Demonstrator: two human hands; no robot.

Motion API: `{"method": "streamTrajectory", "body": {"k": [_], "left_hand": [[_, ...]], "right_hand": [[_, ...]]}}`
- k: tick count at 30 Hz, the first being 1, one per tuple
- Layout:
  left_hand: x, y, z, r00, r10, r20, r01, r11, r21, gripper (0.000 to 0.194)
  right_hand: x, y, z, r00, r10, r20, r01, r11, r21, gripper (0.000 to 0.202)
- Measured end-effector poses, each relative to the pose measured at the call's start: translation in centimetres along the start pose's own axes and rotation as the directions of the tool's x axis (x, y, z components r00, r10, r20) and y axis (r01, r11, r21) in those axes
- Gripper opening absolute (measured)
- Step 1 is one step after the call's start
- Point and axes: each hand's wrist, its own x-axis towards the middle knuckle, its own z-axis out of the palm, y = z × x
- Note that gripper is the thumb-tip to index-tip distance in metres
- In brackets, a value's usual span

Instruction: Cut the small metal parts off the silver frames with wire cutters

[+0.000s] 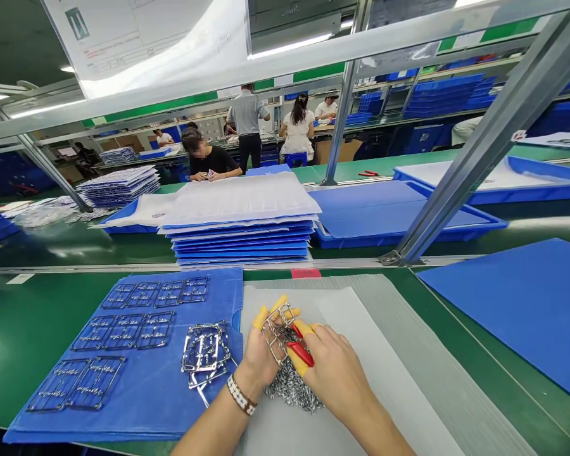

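Note:
My left hand [261,354], with yellow finger covers and a beaded bracelet at the wrist, holds a small metal frame [276,339] above the white sheet [351,316]. My right hand [330,361] grips red-handled pliers [300,353] against the frame's right side; the tool's tip is hidden among the metal. Below both hands lies a pile of small metal links [292,389]. To the left, a heap of metal frames [205,351] rests on the blue sheet [171,392]. Several more frames [95,383] are laid out there in three rows.
Behind the work area stands a tall stack of blue and white sheets [242,209]. A blue tray [484,221] sits behind the slanted metal post [479,133]. Another blue sheet [527,304] lies at right. Several people work in the background.

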Motion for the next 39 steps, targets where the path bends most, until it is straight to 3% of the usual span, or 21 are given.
{"method": "streamTrajectory", "body": {"k": [8, 25, 32, 39], "left_hand": [[0.3, -0.4, -0.9, 0.999, 0.033, -0.042, -0.030, 0.997, 0.072, 0.053], [0.3, -0.8, -1.2, 0.993, 0.100, -0.066, -0.082, 0.969, 0.233, 0.056], [-0.1, -0.3, -0.5, 0.999, -0.020, -0.025, 0.023, 0.993, 0.115, 0.052], [-0.2, 0.1, 0.0, 0.997, -0.077, -0.022, 0.078, 0.994, 0.070, 0.052]], "right_hand": [[0.4, -0.8, -0.2, 0.993, 0.022, 0.113, -0.018, 0.999, -0.036, 0.028], [0.6, -1.1, -0.8, 0.993, 0.010, 0.118, 0.008, 0.989, -0.150, 0.030], [0.5, 0.1, -1.7, 0.989, 0.054, 0.141, -0.033, 0.989, -0.146, 0.016], [1.4, 0.9, -1.7, 0.985, 0.102, 0.139, -0.079, 0.983, -0.164, 0.022]]}}
